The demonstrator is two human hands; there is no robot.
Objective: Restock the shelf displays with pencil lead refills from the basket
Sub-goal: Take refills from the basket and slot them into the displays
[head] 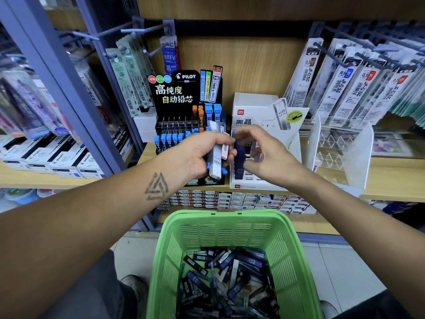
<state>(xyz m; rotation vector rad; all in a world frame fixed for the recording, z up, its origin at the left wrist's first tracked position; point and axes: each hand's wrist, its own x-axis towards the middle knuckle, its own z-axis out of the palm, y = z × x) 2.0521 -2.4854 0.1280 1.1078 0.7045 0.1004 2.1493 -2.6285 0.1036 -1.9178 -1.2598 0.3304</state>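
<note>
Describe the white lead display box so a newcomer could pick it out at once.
Start at the wooden shelf above the green basket. The white box stands there, immediately right of the black Pilot stand, behind the right hand. Unlike the stand, it is white, with a red logo and a pictured HB 0.5 tube.

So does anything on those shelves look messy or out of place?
Mostly the basket: its lead refills lie in a jumbled heap, pointing every way. On the shelf, the black Pilot display has several empty slots in its back row. Nothing looks spilled or broken.
</note>
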